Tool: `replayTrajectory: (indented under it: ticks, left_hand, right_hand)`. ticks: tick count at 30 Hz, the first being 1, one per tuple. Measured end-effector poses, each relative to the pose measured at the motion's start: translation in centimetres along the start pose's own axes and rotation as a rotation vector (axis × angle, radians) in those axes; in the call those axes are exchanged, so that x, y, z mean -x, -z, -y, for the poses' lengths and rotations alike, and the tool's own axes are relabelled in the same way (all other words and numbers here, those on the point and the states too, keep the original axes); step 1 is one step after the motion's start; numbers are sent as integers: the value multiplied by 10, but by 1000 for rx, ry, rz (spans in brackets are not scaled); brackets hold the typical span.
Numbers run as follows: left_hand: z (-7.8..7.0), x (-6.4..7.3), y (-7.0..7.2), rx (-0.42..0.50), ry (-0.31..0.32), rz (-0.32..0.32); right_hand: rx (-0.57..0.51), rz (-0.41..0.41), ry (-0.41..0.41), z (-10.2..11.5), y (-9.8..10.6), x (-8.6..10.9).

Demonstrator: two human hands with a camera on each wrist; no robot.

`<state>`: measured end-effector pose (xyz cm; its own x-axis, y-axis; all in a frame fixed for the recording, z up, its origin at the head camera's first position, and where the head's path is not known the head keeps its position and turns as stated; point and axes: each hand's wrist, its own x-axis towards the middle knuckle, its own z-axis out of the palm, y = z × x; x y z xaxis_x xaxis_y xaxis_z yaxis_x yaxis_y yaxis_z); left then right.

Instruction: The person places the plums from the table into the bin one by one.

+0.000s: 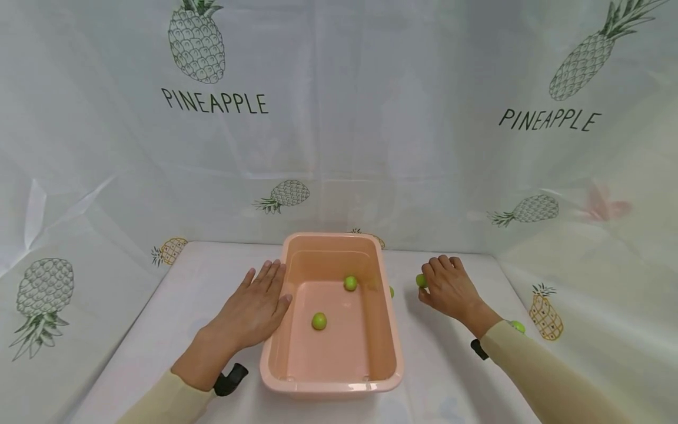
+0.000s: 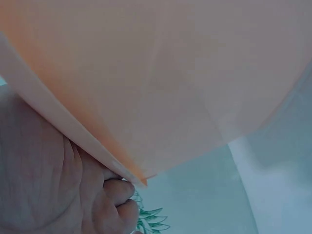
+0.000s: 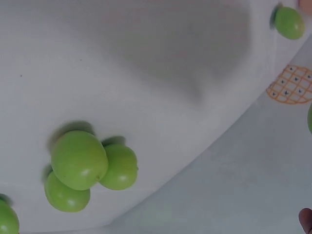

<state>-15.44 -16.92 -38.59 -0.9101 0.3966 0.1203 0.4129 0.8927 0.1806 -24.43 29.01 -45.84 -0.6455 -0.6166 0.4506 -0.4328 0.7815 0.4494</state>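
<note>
My left hand (image 1: 256,306) lies with straight fingers against the left rim of a pink plastic basin (image 1: 394,347). In the left wrist view, its palm (image 2: 44,170) touches the outside of the basin wall (image 2: 165,87). Two small round green fruits, one (image 1: 351,283) toward the back and one (image 1: 319,321) near the middle, lie inside the basin. To the right of it, my right hand (image 1: 450,288) pinches another green fruit (image 1: 421,281) above the table. Only a fingertip (image 3: 306,222) of that hand shows at the right wrist view's edge.
One green fruit (image 1: 392,291) is partly hidden beside the basin's right wall. Near the right forearm lies another fruit (image 1: 518,325); the right wrist view shows a touching cluster of fruits (image 3: 79,160). A pineapple-print sheet (image 1: 381,147) hangs behind the white table (image 1: 434,365).
</note>
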Motion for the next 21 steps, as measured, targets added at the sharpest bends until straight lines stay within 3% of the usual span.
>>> replayTrajectory:
  ticks: [13, 21]
  left_hand:
    - [-4, -2, 1, -24, -1, -4]
    - [-5, -2, 1, -31, 11, -3]
  right_hand:
    - [-25, -111, 47, -1, 20, -21]
    - [-104, -220, 58, -1, 49, -55]
